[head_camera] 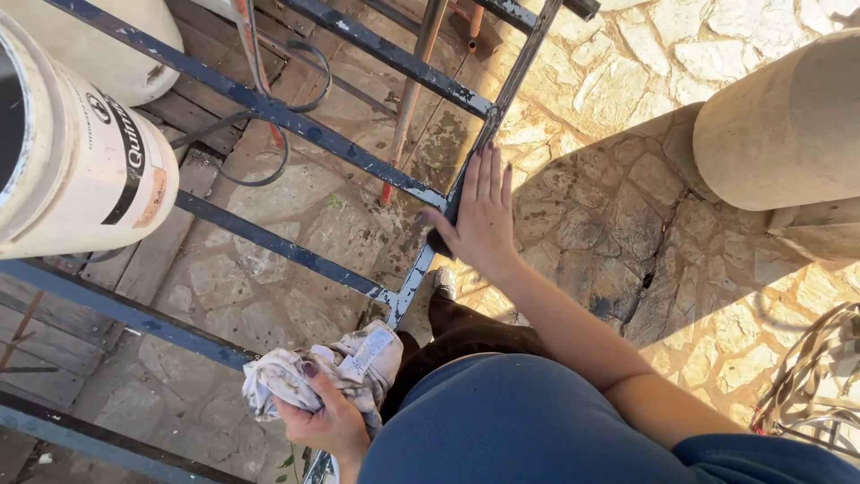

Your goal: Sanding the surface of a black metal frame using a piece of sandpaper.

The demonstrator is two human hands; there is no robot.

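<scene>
A dark blue metal grille (pixel 296 125) with worn paint lies flat above a stone floor, its bars running diagonally. My right hand (pixel 482 215) presses a small dark pad against the grille's side rail (pixel 414 282), fingers stretched flat along it. My left hand (pixel 327 421) grips a crumpled, stained white rag (pixel 345 363) low in the view, near the rail's lower end. My shoe (pixel 444 281) shows just beside the rail.
A large white plastic bucket (pixel 76 170) stands at the left, with another pale container behind it. A thick concrete column (pixel 779 125) lies at the upper right. Rusty rods (pixel 408 99), a black cable (pixel 269 166) and wooden planks sit under the grille. Striped cords (pixel 811 376) lie at the right.
</scene>
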